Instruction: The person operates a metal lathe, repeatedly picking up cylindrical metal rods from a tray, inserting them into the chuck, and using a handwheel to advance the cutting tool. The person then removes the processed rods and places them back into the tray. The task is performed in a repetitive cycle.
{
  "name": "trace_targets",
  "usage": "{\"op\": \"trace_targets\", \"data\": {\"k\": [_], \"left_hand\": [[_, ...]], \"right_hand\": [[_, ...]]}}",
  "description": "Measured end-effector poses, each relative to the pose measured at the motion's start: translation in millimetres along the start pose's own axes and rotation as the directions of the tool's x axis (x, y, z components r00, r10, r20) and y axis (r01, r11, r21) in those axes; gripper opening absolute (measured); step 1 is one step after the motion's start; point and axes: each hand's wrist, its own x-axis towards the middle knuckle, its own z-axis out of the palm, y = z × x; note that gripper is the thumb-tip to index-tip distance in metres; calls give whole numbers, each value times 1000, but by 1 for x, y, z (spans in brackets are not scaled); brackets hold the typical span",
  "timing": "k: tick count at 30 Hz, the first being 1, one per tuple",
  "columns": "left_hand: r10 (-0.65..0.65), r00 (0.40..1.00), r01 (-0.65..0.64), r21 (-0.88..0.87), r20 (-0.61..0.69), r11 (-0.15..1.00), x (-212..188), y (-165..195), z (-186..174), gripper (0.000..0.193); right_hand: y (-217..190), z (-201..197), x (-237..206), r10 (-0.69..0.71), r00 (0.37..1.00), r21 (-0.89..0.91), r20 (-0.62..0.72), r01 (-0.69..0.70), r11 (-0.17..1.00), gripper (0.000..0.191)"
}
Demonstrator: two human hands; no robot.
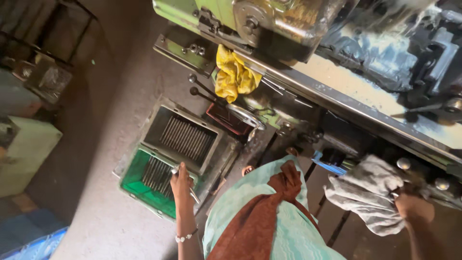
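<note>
Left hand [181, 182] grips a metal rod [185, 183] (above green crate [139, 185]); right hand [413, 207] clutches grey rag [368, 192].

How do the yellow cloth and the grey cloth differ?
The yellow cloth is bright and hangs bunched on the machine, untouched; the grey cloth is dull, looks larger, and is gripped by the right hand. Both are crumpled rags draped against the machine.
</note>
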Motion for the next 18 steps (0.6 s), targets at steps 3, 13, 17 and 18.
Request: {"op": "trace_targets", "data": {"k": [3, 13, 17, 18], "left_hand": [[59, 998, -59, -3, -23, 998, 4, 1, -8, 31], [53, 983, -47, 44, -174, 998, 28, 17, -51, 26], [61, 984, -58, 17, -168, 998, 21, 9, -41, 30], [51, 990, -50, 13, -133, 999, 21, 6, -36, 30]], "right_hand": [[-24, 13, 8, 240, 970, 104, -26, -236, 966, 35], [5, -1, -14, 32, 999, 39, -25, -31, 999, 37], [-10, 5, -1, 121, 992, 87, -41, -117, 989, 39], [-12, 5, 3, 148, 988, 106, -43, -143, 984, 39]]}}
